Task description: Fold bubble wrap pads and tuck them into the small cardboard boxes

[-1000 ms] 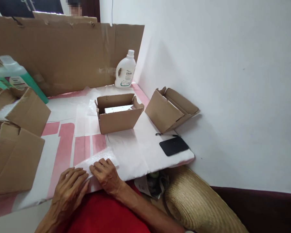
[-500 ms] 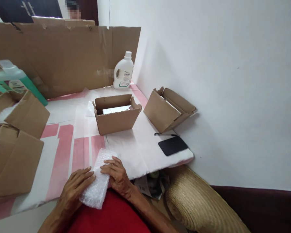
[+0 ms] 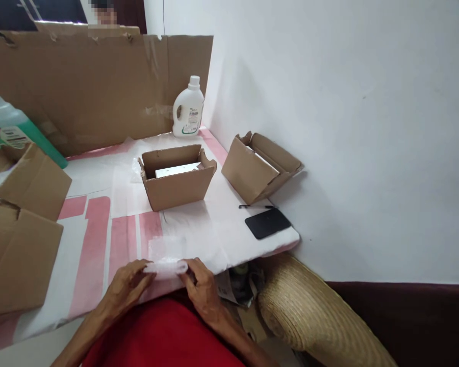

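Both hands grip a piece of bubble wrap (image 3: 166, 259) at the near edge of the white and pink table (image 3: 99, 224). My left hand (image 3: 127, 285) pinches its left end, my right hand (image 3: 201, 286) its right end. The wrap stands up on edge between them, folded over near its lower rim. Beyond it sits an open cardboard box (image 3: 176, 176) with a white flat item inside.
A second open cardboard box (image 3: 259, 165) leans against the white wall. A black flat object (image 3: 268, 223) and a pen lie near the table's right edge. A white bottle (image 3: 188, 108) stands before a cardboard screen. Cardboard boxes (image 3: 21, 239) and a green jug sit left. A straw hat (image 3: 313, 316) lies lower right.
The bubble wrap has gone from lying flat to being rolled and lifted between both hands. The hands have spread apart to its ends. The camera has shifted slightly right.
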Demonstrator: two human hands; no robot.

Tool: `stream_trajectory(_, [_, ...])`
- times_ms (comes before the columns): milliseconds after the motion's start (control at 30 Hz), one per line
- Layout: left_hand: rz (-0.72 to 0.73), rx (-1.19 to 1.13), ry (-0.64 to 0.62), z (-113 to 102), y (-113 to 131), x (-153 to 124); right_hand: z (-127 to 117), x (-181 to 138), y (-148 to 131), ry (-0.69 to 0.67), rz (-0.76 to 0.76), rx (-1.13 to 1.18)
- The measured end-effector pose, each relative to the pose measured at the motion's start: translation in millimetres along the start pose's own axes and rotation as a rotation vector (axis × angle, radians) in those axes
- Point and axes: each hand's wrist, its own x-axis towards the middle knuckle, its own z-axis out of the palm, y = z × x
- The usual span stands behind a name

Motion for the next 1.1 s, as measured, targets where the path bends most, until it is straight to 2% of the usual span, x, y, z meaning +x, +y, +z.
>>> stream_trajectory(67, [-0.114, -0.005, 0.020, 3.0, -0.1, 10.2, 4.9, 5.7, 1.3, 0.056, 0.119, -0.035])
stream_trajectory(167, [-0.160, 0.008, 0.079, 11.3, -0.2, 17.4, 9.9, 12.7, 2.4, 0.076, 0.191, -0.047])
stream_trajectory(467, [-0.289, -0.057, 0.254, 24.6, -2.2, 17.2, 18.9, 27.1, 5.5, 0.073, 0.130, -0.201])
stream_trajectory(533, [-0.280, 0.017, 0.306, 26.9, -1.4, 16.4, 23.3, 28.7, 6.1, 0.074, 0.124, -0.269])
stream_trajectory(600, [-0.223, 0.160, 0.420, 29.1, 3.3, 15.3, 24.8, 29.5, 1.9, 0.097, 0.092, -0.311])
stream_trajectory(700, [-0.043, 0.396, 0.570, 33.5, 14.2, 14.6, 19.6, 30.0, -14.1, 0.182, 0.017, -0.365])
stream_trajectory(767, [0.128, 0.492, 0.512, 39.1, 17.6, 15.3, 14.0, 31.1, -25.2, 0.155, -0.112, -0.390])
stream_trajectory(833, [0.281, 0.573, 0.390, 47.1, 13.7, 16.4, 10.5, 33.2, -28.9, -0.004, -0.263, -0.398])
stream_trajectory(900, [0.363, 0.662, 0.308, 55.4, 3.1, 16.9, 10.9, 35.5, -22.3, -0.185, -0.348, -0.425])
stream_trajectory(967, [0.379, 0.727, 0.267, 61.1, -9.7, 16.4, 14.4, 36.7, -8.2, -0.282, -0.350, -0.483])
stream_trajectory(1100, [0.336, 0.732, 0.215, 61.7, -26.2, 13.1, 21.6, 34.9, 17.0, -0.311, -0.341, -0.540])
